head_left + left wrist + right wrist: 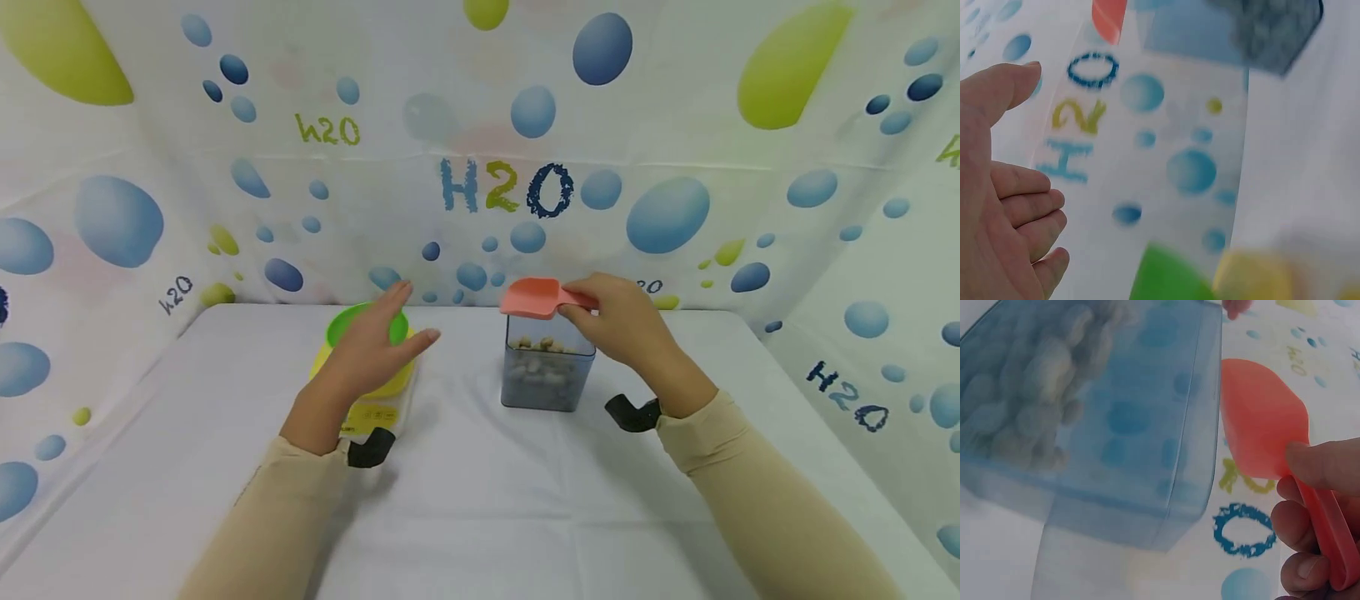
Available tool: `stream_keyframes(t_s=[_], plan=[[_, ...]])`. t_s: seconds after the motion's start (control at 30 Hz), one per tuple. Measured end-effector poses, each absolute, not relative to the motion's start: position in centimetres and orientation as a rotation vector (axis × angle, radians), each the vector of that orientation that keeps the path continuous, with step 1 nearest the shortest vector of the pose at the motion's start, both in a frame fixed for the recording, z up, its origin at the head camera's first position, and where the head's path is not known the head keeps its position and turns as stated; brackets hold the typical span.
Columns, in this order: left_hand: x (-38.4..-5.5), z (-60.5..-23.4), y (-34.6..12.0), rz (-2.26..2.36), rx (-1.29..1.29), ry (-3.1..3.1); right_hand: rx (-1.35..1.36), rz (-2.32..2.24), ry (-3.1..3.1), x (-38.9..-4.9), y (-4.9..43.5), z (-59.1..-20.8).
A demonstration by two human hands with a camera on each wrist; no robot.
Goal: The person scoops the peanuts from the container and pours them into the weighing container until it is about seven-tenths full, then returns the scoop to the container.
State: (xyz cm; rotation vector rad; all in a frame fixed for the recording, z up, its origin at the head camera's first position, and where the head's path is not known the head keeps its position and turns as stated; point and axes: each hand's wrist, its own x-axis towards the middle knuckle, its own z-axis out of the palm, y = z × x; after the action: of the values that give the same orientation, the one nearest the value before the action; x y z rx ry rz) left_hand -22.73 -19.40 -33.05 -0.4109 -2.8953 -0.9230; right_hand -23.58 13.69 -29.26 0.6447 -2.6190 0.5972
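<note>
Coral, probably light and stiff, our scoop [529,297] hangs beside the tub [543,387], near the worktop's far edge [459,317]; our right hand [618,321] pinches its handle [1327,531], likely the best hold; our left hand [366,354] is spread.

We are wearing long beige sleeves, the left sleeve [262,517] lying toward half past seven and the right sleeve [772,500] toward four o'clock, their matte cloth creasing softly and ending in loosely gathered cuffs [701,429]. Beside these we are also wearing bent black pieces, one [371,450] jutting out at its cuff's three o'clock, its mate [632,414] at about nine.
</note>
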Motion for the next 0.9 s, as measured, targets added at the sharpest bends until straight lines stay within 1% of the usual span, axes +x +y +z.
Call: stream_keyframes(t_s=[0.23,0.4,0.6,0.9], plan=[[-23.8,-33.6,-13.4,-0.947,-0.592,-2.9,0.619,0.522,-2.624,-23.1,16.1,-29.6],[-24.4,-34.6,-10.6,-0.965,-0.696,-2.907,0.624,0.403,-2.687,-23.0,16.8,-29.7],[-24.7,-35.5,-9.5,-0.969,-0.758,-2.87,0.721,0.252,-2.702,-23.2,17.2,-29.6],[-24.6,-35.4,-9.4,-0.916,-0.746,-2.888,0.866,0.078,-2.716,-23.6,16.3,-28.9]])
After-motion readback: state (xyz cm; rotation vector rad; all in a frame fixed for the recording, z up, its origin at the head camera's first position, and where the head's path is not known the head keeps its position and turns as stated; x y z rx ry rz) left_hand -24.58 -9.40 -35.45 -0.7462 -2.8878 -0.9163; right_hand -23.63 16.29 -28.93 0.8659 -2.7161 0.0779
